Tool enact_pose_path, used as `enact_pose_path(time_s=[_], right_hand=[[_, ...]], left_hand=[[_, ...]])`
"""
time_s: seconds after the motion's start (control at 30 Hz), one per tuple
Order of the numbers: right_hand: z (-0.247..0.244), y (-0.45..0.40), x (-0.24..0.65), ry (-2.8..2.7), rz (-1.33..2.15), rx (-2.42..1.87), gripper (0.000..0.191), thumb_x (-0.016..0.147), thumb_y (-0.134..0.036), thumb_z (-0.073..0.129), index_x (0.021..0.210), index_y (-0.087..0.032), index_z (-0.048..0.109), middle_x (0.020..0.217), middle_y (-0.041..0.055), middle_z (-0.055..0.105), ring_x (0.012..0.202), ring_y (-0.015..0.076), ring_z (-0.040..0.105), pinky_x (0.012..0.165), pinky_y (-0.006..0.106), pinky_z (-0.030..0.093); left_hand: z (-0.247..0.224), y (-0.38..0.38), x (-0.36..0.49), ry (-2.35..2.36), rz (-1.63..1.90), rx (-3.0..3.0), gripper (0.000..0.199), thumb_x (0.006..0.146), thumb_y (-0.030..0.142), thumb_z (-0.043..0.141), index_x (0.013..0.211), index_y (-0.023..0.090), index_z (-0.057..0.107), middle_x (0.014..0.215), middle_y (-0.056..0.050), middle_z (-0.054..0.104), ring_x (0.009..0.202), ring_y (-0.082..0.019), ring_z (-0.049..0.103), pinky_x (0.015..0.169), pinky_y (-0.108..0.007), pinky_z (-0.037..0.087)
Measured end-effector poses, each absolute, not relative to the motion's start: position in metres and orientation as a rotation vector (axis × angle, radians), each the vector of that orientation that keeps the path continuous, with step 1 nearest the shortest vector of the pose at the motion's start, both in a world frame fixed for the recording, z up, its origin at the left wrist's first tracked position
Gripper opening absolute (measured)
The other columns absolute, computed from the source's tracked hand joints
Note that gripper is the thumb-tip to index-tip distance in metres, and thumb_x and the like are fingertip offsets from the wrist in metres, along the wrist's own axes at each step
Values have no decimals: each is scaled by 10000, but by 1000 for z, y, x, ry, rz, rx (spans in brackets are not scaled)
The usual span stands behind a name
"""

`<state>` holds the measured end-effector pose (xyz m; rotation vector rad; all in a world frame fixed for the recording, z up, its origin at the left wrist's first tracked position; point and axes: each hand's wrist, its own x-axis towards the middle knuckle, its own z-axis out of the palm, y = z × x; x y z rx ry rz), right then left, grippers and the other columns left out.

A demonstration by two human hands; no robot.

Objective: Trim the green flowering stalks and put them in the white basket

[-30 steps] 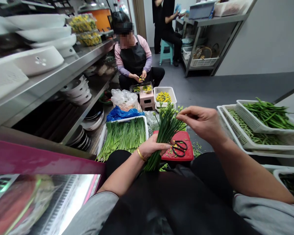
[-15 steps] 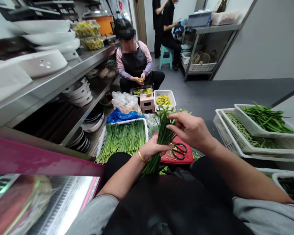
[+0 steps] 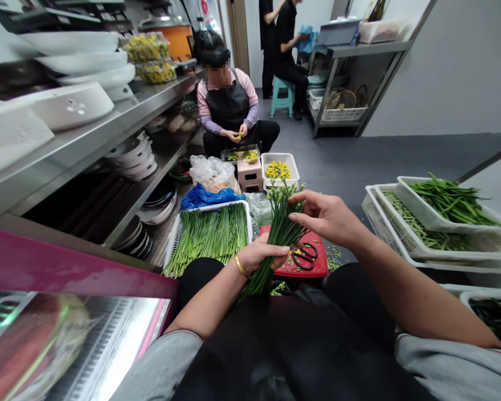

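My left hand (image 3: 264, 257), with a gold bracelet on its wrist, is wrapped round a bunch of green flowering chives (image 3: 279, 223). The bunch leans a little to the right, with pale buds at its top. At the right side of the buds, my right hand (image 3: 328, 218) has thumb and forefinger apart, their tips at the outer stems. The other fingers curl behind. Below the hands lies a red board or lid (image 3: 281, 270), carrying black-handled scissors (image 3: 304, 256) and scattered green bits. A white basket (image 3: 249, 223) of laid-out green stems (image 3: 212, 236) stands to the left.
Opposite me squats a person (image 3: 229, 106) handling yellow flowers, beside a white basket (image 3: 294, 167) of them. White baskets (image 3: 394, 245) of green beans and peppers stand at right. A steel shelf (image 3: 121, 128) with dishes runs along the left. Two people are farther back.
The chive tops have spread apart and tilt slightly more to the right. My right hand has shifted slightly right and down beside them. My left hand keeps its hold.
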<state>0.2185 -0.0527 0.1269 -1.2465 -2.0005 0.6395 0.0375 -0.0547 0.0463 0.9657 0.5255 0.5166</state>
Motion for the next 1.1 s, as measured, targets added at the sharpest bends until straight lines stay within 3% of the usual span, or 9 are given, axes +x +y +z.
enact_pose_path(time_s=[0.1, 0.3, 0.47, 0.6, 0.7, 0.87, 1.0, 1.1], right_hand=[[126, -50, 219, -1947, 739, -1307, 222, 768, -325, 618, 893, -143, 604, 511, -74, 422, 473, 76, 365, 499, 239, 310], [121, -49, 221, -1902, 737, -1319, 241, 749, -231, 563, 964, -140, 621, 506, -84, 402, 473, 71, 362, 508, 236, 308], [120, -49, 226, -1885, 813, -1291, 317, 762, -348, 611, 993, -134, 645, 487, -88, 368, 457, 66, 322, 464, 231, 255], [116, -47, 227, -1813, 918, -1220, 271, 745, -403, 643, 814, -141, 635, 493, -80, 357, 469, 59, 291, 449, 225, 222], [112, -44, 229, -1748, 1059, -1097, 282, 742, -423, 654, 715, -153, 576, 546, -53, 429, 502, 63, 345, 466, 222, 269], [107, -43, 232, -1729, 1043, -1121, 276, 726, -393, 686, 823, -151, 599, 519, -78, 388, 481, 58, 317, 456, 216, 244], [106, -42, 232, -1761, 1013, -1143, 345, 748, -376, 665, 998, -142, 625, 493, -100, 312, 464, 56, 252, 444, 214, 189], [107, -43, 233, -1795, 1020, -1133, 292, 766, -391, 653, 928, -148, 651, 503, -86, 327, 469, 57, 253, 440, 218, 190]], left_hand=[[47, -56, 38, 552, 512, 985, 468, 558, 432, 789, 829, 87, 626, 416, 60, 459, 352, -63, 373, 388, -214, 251], [46, -56, 40, 527, 512, 1007, 344, 608, 324, 724, 822, 76, 621, 413, 55, 461, 350, -68, 376, 389, -218, 245], [45, -55, 42, 532, 483, 997, 293, 586, 300, 701, 767, 89, 609, 406, 50, 460, 345, -73, 377, 386, -223, 244], [43, -54, 44, 541, 466, 998, 244, 578, 286, 685, 704, 99, 592, 402, 38, 463, 344, -74, 376, 384, -226, 245], [42, -54, 44, 549, 470, 988, 272, 569, 297, 693, 729, 95, 603, 403, 42, 462, 351, -73, 378, 390, -221, 251], [41, -53, 43, 557, 456, 973, 392, 565, 296, 690, 882, 71, 635, 393, 57, 455, 331, -70, 360, 380, -214, 231], [41, -53, 45, 539, 449, 993, 297, 574, 276, 673, 798, 89, 622, 393, 49, 463, 330, -75, 370, 378, -221, 230], [41, -53, 47, 528, 437, 1009, 211, 575, 279, 668, 675, 113, 584, 381, 43, 453, 332, -77, 376, 382, -228, 233]])
